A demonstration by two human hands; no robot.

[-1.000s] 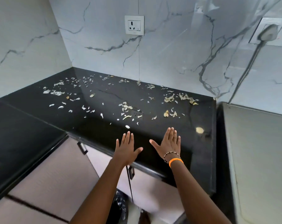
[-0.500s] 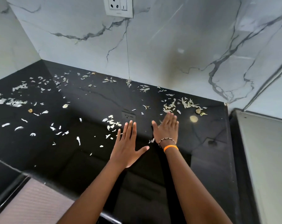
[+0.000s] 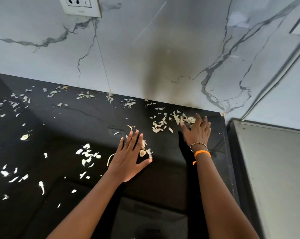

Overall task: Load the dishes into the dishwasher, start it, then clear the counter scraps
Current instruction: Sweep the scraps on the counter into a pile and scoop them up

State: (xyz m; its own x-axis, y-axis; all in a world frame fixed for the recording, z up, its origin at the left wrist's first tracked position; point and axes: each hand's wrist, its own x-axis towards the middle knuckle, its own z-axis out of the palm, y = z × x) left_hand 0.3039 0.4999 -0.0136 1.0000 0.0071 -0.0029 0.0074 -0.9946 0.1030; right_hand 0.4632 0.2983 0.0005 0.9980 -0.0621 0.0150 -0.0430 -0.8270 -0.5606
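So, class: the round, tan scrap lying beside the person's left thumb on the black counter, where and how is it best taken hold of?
Probably by its outer rim, pinched from above. The round scrap lies flat on the counter, so no side offers purchase. The left hand rests flat beside it; its thumb and forefinger are nearest.

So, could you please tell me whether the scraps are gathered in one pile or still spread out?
Spread out: scraps lie scattered across the black counter.
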